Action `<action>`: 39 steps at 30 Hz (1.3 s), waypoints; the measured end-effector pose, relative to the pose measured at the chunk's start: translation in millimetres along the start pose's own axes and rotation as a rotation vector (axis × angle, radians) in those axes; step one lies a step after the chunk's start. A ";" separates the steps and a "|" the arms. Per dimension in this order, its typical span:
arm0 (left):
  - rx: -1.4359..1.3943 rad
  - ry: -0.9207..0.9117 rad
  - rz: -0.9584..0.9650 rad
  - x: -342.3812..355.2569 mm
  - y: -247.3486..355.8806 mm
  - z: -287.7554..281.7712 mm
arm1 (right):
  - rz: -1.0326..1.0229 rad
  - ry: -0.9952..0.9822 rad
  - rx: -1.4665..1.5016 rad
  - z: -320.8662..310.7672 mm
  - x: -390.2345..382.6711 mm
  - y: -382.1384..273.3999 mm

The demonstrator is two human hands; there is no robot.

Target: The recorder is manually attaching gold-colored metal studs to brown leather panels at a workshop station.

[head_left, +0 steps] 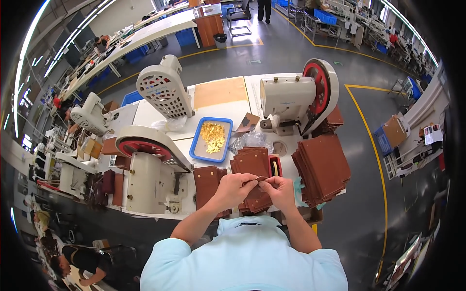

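Note:
My left hand (235,186) and my right hand (276,191) meet over the middle stack of brown leather pieces (248,161), both pinching a small brown piece (260,178) between thumbs and fingers. Another brown stack (204,191) lies under and left of my left hand, and a taller one (321,165) sits to the right. A red holder with a pale roll (274,167) stands just behind my right hand. A blue-rimmed tray (197,138) of small gold-coloured metal pieces is on the white table (223,89) beyond my left hand, beside crumpled clear plastic (247,141).
A cream machine with a red wheel (150,177) stands at left, another (286,99) at back right, a third (160,87) at back left. A co-worker (80,264) bends over a bench at lower left. A cart with boxes (391,140) is at the right.

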State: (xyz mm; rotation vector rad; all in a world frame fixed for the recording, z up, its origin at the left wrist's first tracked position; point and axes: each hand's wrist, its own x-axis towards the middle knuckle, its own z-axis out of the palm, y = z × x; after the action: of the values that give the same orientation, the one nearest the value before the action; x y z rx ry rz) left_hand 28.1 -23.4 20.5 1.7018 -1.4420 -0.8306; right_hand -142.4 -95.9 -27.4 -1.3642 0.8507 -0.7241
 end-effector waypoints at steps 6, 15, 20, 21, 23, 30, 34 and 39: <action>-0.021 0.037 0.009 -2.1 -3.1 2.9 | -0.043 0.057 -0.146 1.8 -0.7 -5.0; -0.173 -0.061 -0.095 -6.6 -18.6 -1.0 | -0.038 0.072 -0.361 -6.3 -4.1 -4.5; -0.634 -0.038 -0.194 0.1 -25.1 -16.5 | -0.091 0.207 -0.241 -15.3 6.0 3.2; -0.735 0.001 -0.212 0.0 -29.3 -19.3 | -0.132 0.236 -0.156 -20.0 9.1 12.2; -0.830 0.035 -0.218 3.8 -32.9 -26.6 | -0.156 0.266 -0.154 -36.6 19.5 36.2; -0.953 0.124 -0.282 6.6 -53.4 -27.4 | 0.178 -0.048 0.303 -64.4 13.4 61.2; -1.008 0.267 -0.281 1.0 -63.6 -26.4 | 0.182 -0.062 0.454 -65.1 4.3 67.7; -0.803 0.271 -0.246 -8.1 -79.1 -30.2 | 0.232 0.044 0.341 -70.4 4.6 83.5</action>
State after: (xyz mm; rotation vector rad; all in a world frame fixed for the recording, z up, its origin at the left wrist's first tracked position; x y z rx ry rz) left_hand 92.4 -4.4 -31.7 1.2952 -0.5841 -1.0733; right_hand -203.4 -129.4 -111.7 -0.9320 0.8587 -0.6838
